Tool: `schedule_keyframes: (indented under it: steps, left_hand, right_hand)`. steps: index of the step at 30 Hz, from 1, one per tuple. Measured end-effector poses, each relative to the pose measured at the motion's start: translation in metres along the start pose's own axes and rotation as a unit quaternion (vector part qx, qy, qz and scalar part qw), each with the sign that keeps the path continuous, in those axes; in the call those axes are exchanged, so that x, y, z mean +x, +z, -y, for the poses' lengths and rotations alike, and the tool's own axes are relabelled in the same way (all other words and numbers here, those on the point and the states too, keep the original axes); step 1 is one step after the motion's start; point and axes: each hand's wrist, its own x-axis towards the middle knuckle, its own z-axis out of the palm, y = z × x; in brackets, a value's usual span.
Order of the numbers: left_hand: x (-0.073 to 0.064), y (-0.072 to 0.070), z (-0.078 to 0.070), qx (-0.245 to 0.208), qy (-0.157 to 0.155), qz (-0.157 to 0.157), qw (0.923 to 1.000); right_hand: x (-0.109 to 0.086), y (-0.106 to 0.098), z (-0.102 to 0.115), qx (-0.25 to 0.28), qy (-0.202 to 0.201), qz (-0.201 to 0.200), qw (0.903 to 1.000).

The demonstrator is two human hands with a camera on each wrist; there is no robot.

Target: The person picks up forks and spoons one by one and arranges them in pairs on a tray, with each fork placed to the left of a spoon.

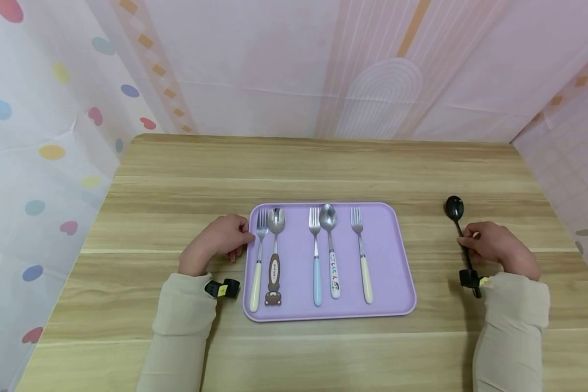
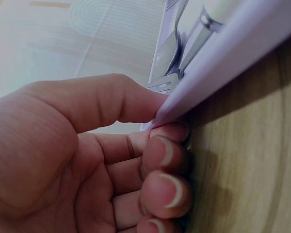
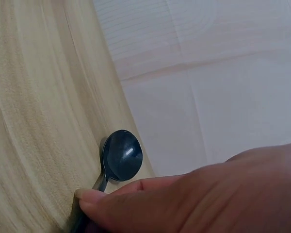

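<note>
A lilac tray (image 1: 294, 314) lies on the table, and my left hand (image 1: 220, 239) pinches its left rim. In the left wrist view the thumb (image 2: 131, 99) is on the rim's upper side, with fingertips below it. On the tray, from left to right, are a cream-handled fork (image 1: 256, 280), a brown bear-handled spoon (image 1: 274, 272), a blue-handled fork (image 1: 317, 277), a white patterned spoon (image 1: 334, 272) and another cream-handled fork (image 1: 366, 277). Off to the right, my right hand (image 1: 495, 245) pinches a black spoon (image 1: 454, 208) by its handle; its bowl (image 3: 123, 155) faces up.
The wooden table (image 1: 323, 359) extends around the tray. A pale patterned curtain (image 1: 274, 65) hangs behind its back edge, and more patterned cloth (image 1: 39, 179) borders the left side. Each wrist carries a black camera, the left one (image 1: 230, 288) close to the tray.
</note>
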Motion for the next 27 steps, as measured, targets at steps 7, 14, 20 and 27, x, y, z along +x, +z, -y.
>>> schedule_keyframes:
  steps: [7,14,20,27]
  left_hand:
    - [-0.0006,0.0004,-0.0008,-0.007,-0.005,0.003,1.0000]
    - [-0.0010,-0.0002,-0.0005,-0.011,-0.005,0.006,0.9999]
    - [-0.0016,0.0000,0.0000,-0.010,-0.005,0.004,0.9999]
    - [-0.0012,0.0003,-0.0004,-0.008,-0.008,0.005,0.9999]
  right_hand:
    - [0.0008,0.0015,0.0013,0.011,-0.001,-0.003,0.9999]
    - [0.0033,0.0031,0.0029,0.030,-0.001,-0.001,0.9995]
    - [0.0053,0.0039,0.0050,0.023,-0.009,-0.008,0.9997]
    - [0.0073,0.0044,0.0055,0.011,-0.017,-0.014,0.9997]
